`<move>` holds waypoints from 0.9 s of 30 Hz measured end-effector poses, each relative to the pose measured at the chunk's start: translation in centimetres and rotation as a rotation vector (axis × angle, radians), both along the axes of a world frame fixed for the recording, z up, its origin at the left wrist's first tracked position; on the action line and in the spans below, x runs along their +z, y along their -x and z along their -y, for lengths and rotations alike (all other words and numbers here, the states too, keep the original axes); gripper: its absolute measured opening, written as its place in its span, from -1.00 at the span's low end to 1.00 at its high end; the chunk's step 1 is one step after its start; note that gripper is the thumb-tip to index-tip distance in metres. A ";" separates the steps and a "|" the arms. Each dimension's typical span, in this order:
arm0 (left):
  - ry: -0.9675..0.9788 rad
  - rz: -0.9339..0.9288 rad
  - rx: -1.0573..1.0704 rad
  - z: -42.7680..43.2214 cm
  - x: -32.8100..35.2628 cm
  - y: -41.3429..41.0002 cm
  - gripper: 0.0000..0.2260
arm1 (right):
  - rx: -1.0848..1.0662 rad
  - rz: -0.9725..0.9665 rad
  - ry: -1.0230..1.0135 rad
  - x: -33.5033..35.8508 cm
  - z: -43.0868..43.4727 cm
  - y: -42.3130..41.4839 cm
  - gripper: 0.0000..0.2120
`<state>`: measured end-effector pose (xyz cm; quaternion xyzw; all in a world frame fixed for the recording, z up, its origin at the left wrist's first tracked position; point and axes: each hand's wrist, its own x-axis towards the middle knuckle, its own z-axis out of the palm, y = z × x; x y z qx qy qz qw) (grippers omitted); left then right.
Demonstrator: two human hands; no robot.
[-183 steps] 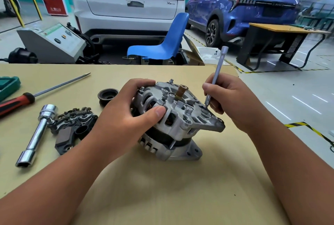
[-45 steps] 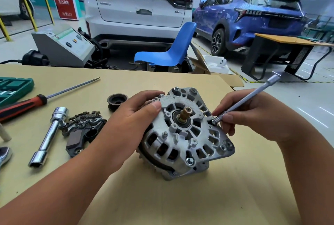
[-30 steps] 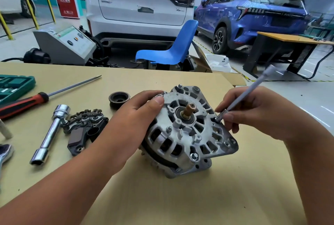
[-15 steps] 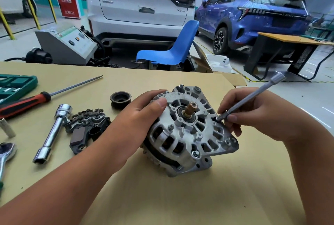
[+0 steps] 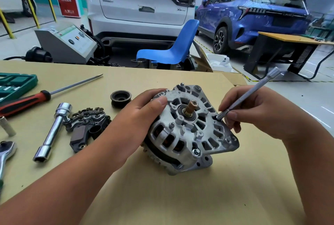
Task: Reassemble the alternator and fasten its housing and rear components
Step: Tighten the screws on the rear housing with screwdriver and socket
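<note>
Head: vented grey-metal alternator (image 5: 182,130), slim steel driver (image 5: 253,93).

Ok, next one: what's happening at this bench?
A person is reassembling an alternator that rests tilted on the table. The left hand grips its housing to steady it. The right hand holds a slim driver with its tip set on a fastener at the rear housing's right edge. The dark rectifier part and the pulley lie on the table to the left, not yet fitted.
</note>
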<state>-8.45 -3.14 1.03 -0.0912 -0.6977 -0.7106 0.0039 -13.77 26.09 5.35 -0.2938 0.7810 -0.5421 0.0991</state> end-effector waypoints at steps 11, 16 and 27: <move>-0.014 -0.001 0.003 -0.1 0.0 0.1 -0.74 | -0.022 -0.033 0.001 0.0 0.5 -0.1 -0.74; 0.010 -0.004 0.000 0.0 0.0 0.1 -0.73 | -0.049 -0.045 -0.009 -0.2 -0.2 0.0 -0.81; 0.025 0.003 0.011 0.1 -0.3 0.2 -0.72 | -0.040 -0.041 0.010 -0.2 0.4 0.0 -0.64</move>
